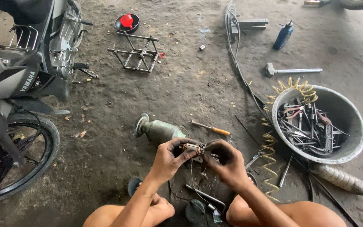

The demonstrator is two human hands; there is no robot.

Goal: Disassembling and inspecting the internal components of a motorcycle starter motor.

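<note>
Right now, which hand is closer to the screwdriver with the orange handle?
The right hand. It sits just below the screwdriver lying on the ground, while the left hand is farther off to the left. Both hold a small metal part.

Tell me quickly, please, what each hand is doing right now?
Left hand: closed on the small motor part.
Right hand: closed, gripping the same part from the other side.

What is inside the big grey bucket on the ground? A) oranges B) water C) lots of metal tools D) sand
C: the grey bucket to the right of the person's hands is piled with metal tools, such as pliers and wrenches, and a yellow coiled hose hangs over its rim.
</note>
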